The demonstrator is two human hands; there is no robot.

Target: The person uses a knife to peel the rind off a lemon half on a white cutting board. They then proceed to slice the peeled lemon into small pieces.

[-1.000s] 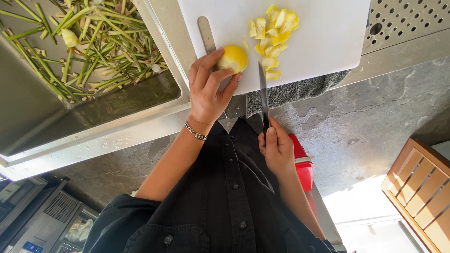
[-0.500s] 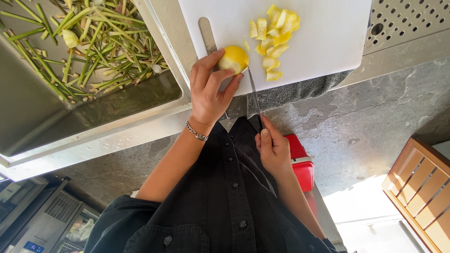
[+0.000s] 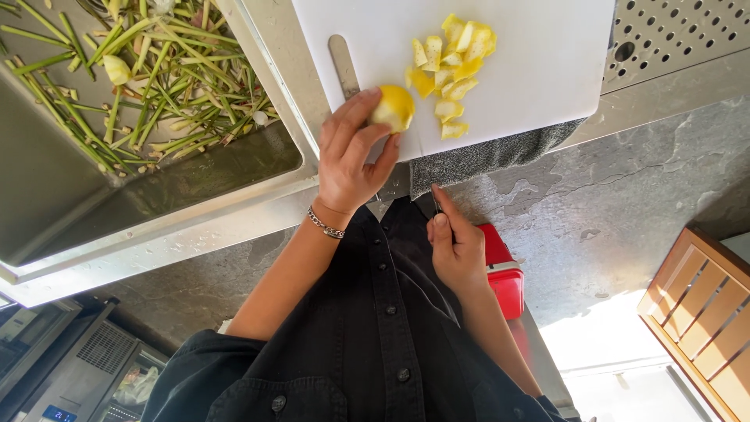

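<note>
My left hand [image 3: 348,160], with a bracelet at the wrist, holds a peeled yellow lemon [image 3: 394,105] at the near edge of a white cutting board [image 3: 547,62]. A pile of lemon peel pieces [image 3: 453,62] lies on the board just beyond the lemon. My right hand [image 3: 457,250] is closed around a knife whose dark handle [image 3: 434,202] shows at my forefinger. The blade points toward the lemon and is seen edge-on, so it is hard to make out. A flat metal utensil handle [image 3: 342,66] lies on the board's left side.
A grey cloth [image 3: 484,156] sticks out from under the board. At the left, a steel sink [image 3: 156,195] holds several cut green stems [image 3: 156,78]. A perforated metal panel [image 3: 680,31], a red object [image 3: 504,273] and a wooden slatted crate [image 3: 703,305] are at the right.
My right hand and the knife have shifted left toward the lemon, and the blade has turned edge-on. My left hand still holds the lemon in about the same place.
</note>
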